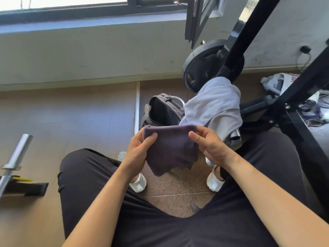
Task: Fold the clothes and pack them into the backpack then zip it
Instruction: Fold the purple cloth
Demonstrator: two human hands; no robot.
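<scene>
Brushed steel is gleaming at far left, where a round barbell end (pixel 17 154) is lying over the tan floor (pixel 71 113). The left hand (pixel 140 150) is pinching one top corner of a soft, nappy purple cloth (pixel 170 148) that is hanging folded between the knees. Beyond it a grey backpack (pixel 160 111) is gaping open. The right hand (pixel 208 145) is pinching the other corner. A pale ribbed garment (pixel 213 106) is draping off a black frame (pixel 249 32).
</scene>
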